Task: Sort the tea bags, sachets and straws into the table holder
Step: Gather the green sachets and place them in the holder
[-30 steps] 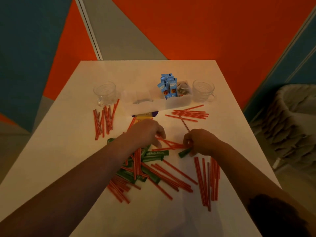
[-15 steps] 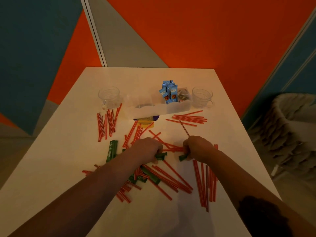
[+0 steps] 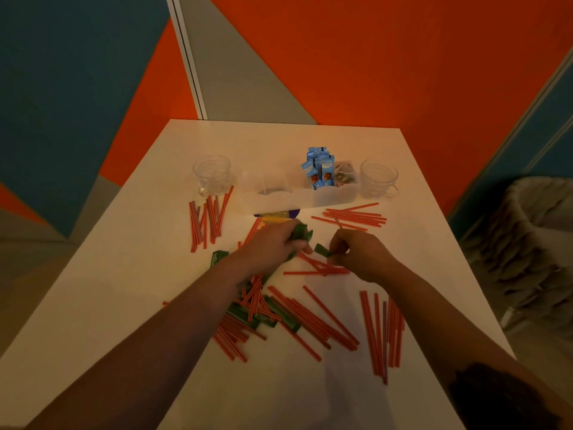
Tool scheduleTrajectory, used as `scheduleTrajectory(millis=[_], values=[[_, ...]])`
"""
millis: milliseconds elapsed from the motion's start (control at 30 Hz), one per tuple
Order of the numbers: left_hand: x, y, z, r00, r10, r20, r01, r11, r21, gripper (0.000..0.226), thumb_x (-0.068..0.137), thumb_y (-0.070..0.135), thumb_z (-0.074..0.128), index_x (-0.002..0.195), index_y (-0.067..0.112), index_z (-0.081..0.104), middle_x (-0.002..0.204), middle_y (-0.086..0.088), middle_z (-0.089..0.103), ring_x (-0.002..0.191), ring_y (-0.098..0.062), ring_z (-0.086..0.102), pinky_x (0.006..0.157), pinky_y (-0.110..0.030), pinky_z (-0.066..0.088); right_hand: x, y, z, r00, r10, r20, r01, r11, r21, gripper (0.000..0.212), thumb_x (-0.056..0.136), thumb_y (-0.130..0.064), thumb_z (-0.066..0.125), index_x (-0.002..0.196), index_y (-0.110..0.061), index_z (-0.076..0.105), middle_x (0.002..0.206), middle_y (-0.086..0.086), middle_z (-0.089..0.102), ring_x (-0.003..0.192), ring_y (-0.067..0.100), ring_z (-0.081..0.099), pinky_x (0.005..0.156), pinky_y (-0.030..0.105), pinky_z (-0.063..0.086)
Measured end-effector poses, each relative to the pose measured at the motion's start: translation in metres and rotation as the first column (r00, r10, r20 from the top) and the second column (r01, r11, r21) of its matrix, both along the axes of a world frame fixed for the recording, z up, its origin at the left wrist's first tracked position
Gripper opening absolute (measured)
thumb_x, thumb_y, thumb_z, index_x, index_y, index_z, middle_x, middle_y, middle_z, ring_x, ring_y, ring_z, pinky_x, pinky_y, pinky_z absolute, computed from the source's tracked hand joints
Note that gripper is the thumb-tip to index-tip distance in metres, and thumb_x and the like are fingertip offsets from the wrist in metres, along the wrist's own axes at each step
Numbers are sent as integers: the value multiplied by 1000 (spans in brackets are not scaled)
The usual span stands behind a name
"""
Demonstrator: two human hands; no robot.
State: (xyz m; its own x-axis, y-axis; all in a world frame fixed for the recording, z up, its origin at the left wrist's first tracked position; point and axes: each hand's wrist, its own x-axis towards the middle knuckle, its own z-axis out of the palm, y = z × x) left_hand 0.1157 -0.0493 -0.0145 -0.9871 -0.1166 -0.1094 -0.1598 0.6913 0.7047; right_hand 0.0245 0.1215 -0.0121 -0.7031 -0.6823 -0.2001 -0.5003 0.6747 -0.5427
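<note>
Green sachets [image 3: 300,234] bunched in left hand [image 3: 273,243] grip, another [image 3: 322,251] pinched by right hand [image 3: 361,251], both just above tabletop [image 3: 124,293]; holder [image 3: 297,197] directly beyond, left hand nearer.

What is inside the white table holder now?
The table holder has upright blue sachets and a clear tea bag beside them. Its frosted wall hides the left compartments' contents.

Red-striped straws [image 3: 313,318], green sachets [image 3: 263,318], blue tea bags [image 3: 319,169], white table [image 3: 124,290]
</note>
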Motion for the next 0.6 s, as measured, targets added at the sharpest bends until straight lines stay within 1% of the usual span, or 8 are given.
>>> scheduleTrajectory(millis=[67, 167, 200, 267, 333, 400, 500, 600], values=[[5, -6, 7, 997, 51, -51, -44, 991, 125, 17, 98, 19, 45, 114, 18, 49, 98, 7, 66, 93, -12, 55, 83, -32, 41, 8, -8, 2, 997, 15, 71, -13, 999, -35, 11, 87, -19, 63, 93, -25, 56, 94, -3, 56, 86, 13, 52, 59, 17, 34], [15, -18, 12, 987, 149, -64, -134, 972, 195, 16, 100, 16, 38, 112, 19, 48, 91, 5, 61, 90, -14, 55, 79, -28, 42, 27, -19, 1, 978, 57, 202, -48, 998, -47, 13, 93, -17, 53, 106, -19, 56, 98, -2, 56, 87, 12, 55, 68, 19, 43], [18, -22, 12, 980, 192, -47, -177, 957, 230, 17, 100, 16, 37, 112, 18, 49, 89, 3, 60, 90, -14, 56, 83, -29, 43, 35, -22, -1, 970, 70, 234, -63, 997, -38, 15, 94, -17, 51, 109, -17, 54, 99, -1, 55, 86, 12, 55, 70, 19, 44], [26, -27, 11, 963, 270, 17, -255, 886, 387, 19, 101, 14, 34, 111, 18, 49, 82, -1, 55, 83, -14, 58, 90, -39, 46, 49, -31, -7, 965, 99, 243, -104, 995, 8, 17, 95, -17, 49, 112, -15, 52, 102, 0, 54, 89, 13, 53, 74, 21, 44], [33, -31, 11, 948, 301, 102, -314, 834, 455, 20, 101, 13, 33, 115, 15, 47, 77, -3, 51, 73, -13, 55, 81, -39, 50, 61, -37, -14, 969, 122, 216, -138, 989, 59, 21, 94, -18, 52, 114, -15, 52, 109, 2, 56, 91, 11, 51, 74, 20, 42], [40, -36, 8, 941, 305, 148, -339, 843, 417, 18, 100, 15, 37, 116, 13, 45, 74, -4, 50, 67, -14, 51, 69, -33, 48, 71, -43, -21, 972, 121, 199, -141, 986, 88, 24, 91, -19, 57, 114, -14, 53, 112, 3, 58, 91, 10, 53, 75, 20, 44], [47, -44, 1, 937, 311, 159, -345, 897, 277, 24, 96, 20, 48, 118, 10, 49, 81, -4, 55, 73, -18, 55, 76, -38, 49, 83, -49, -33, 983, 103, 149, -126, 980, 155, 24, 90, -33, 58, 103, -13, 59, 98, 3, 62, 85, 13, 57, 78, 24, 49], [50, -45, -4, 925, 354, 138, -373, 916, 146, 23, 92, 23, 55, 113, 12, 53, 88, -1, 58, 76, -15, 57, 72, -31, 47, 89, -53, -47, 989, 83, 125, -111, 966, 232, 23, 90, -35, 57, 97, -13, 61, 92, 1, 61, 84, 14, 57, 74, 24, 49]])
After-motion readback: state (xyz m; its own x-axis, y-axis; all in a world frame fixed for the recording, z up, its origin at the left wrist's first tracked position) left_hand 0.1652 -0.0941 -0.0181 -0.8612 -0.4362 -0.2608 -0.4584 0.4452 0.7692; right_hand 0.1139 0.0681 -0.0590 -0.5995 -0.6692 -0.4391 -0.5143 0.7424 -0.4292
